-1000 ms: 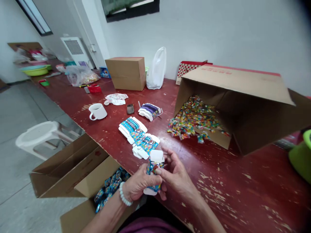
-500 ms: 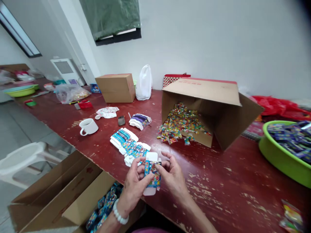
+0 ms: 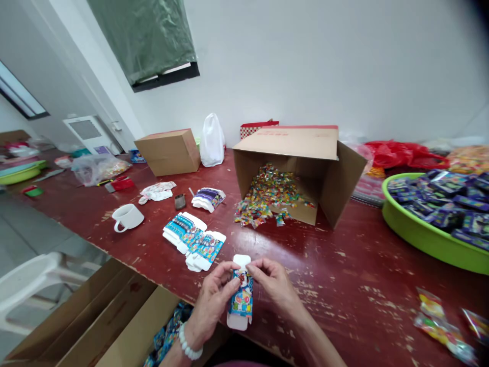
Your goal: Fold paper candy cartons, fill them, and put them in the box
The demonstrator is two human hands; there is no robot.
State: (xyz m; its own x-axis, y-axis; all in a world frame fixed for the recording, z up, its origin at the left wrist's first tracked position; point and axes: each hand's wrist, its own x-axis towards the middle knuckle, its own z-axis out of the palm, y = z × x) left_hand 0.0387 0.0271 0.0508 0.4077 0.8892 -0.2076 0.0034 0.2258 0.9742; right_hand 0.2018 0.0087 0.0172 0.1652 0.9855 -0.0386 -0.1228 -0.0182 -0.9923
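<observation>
A small blue printed carton (image 3: 241,300) with white end flaps is held upright over the table's near edge. My left hand (image 3: 216,293), with a white bead bracelet at the wrist, grips its left side, thumb across the front. The fingers of my right hand (image 3: 273,283) pinch at the white top flap. Just beyond my left hand lie stacks of flattened blue cartons (image 3: 196,239). Farther back is a smaller stack of purple flattened cartons (image 3: 208,199). Wrapped candies (image 3: 267,196) spill from a cardboard box (image 3: 294,140) lying on its side.
On the right stands a green basin (image 3: 416,247) of purple packs, with loose candy packets (image 3: 439,326) in front. A white mug (image 3: 128,217) and a phone (image 3: 180,201) lie left. Below the table edge, an open carton (image 3: 126,326) holds blue packs (image 3: 168,326).
My right hand has moved from the carton's side up to its top flap. The carton sits slightly lower in view, and the camera has turned somewhat to the right.
</observation>
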